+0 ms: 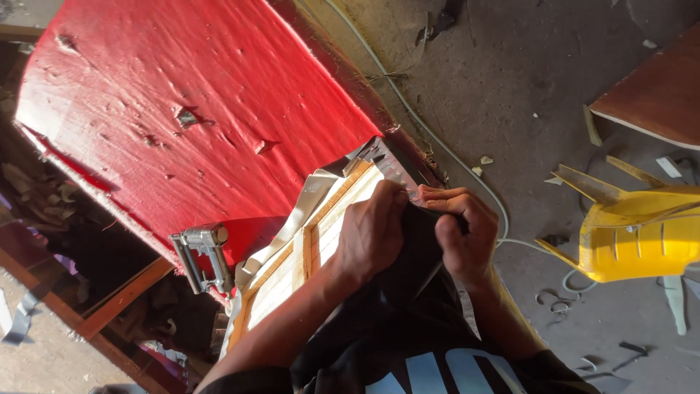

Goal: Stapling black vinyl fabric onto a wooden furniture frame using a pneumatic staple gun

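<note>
While left hand (372, 233) pinches black fabric (417, 252); right hand (461, 232) grips too.

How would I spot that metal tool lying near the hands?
Find the big red table. At its near edge, left of the wooden frame, lies a grey staple gun. It is the only shiny metal thing there, beyond the left hand.

My left hand (372, 235) and right hand (461, 232) cover the frame's (295, 266) near corner, so my fingertips' grip is hidden. Below my wrists, the black cloth (415, 255) conceals the frame's remainder. Right of my hands, the yellow chair (642, 233) is cut off.
</note>
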